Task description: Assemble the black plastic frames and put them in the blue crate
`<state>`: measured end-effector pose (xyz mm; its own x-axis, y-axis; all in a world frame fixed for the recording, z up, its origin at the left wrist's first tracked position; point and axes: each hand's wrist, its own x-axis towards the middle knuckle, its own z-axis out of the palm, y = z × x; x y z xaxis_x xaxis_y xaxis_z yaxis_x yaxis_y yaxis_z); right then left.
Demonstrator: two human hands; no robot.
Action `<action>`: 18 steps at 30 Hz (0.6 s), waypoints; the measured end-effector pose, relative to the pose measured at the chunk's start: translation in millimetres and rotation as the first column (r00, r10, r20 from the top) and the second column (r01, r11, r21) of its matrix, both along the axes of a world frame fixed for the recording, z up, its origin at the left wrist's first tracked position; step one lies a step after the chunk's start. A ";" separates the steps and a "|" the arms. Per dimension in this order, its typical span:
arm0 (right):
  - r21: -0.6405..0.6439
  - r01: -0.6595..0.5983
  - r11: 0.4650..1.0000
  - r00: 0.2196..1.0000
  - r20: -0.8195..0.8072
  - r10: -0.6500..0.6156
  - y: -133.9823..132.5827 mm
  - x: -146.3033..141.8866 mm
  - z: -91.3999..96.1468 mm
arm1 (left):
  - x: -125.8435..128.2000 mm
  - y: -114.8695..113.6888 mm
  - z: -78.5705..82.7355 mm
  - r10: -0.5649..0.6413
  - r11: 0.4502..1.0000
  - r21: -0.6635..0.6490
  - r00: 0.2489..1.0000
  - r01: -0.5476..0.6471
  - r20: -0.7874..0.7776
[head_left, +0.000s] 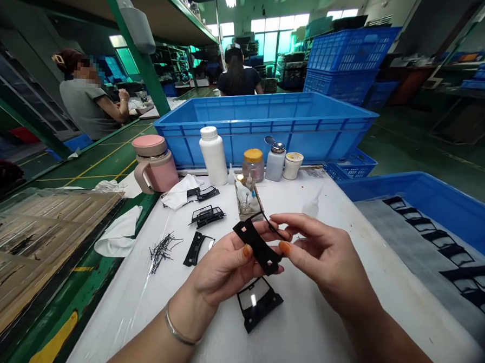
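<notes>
Left hand (222, 264) and right hand (328, 253) grip 1 black frame (257, 244); the lower-right bin (448, 208) holds black pieces (465, 273).

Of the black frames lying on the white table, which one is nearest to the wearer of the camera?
The frame seen just below the left hand; the others lie farther away, to the left.

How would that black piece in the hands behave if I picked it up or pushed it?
The black piece looks thin and slender, so it is probably light. Being that slim, it might flex or snap if squeezed hard. Its flat face suggests it would slide rather than roll.
</notes>
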<state>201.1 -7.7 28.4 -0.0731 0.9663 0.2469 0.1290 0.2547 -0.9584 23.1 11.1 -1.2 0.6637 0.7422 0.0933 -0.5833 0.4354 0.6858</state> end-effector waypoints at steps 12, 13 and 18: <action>0.245 0.054 0.968 0.975 0.196 -0.104 -6.4 -4.5 1.0 | 0.3 4.2 -9.5 -0.093 0.993 0.071 0.995 0.091 0.032; 0.260 0.049 0.964 0.974 0.200 -0.104 -6.7 -4.5 1.2 | 0.6 4.4 -9.8 -0.096 0.993 0.077 0.995 0.094 0.031; 0.296 0.037 0.954 0.969 0.221 -0.106 -8.4 -4.0 3.0 | 0.9 4.3 -11.5 -0.109 0.988 0.110 0.994 0.106 0.022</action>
<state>197.1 -16.2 31.5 -0.0951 0.8610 0.4996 0.3667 0.4969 -0.7865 24.0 15.4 -12.8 0.7353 0.6509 0.1887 -0.5563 0.4208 0.7165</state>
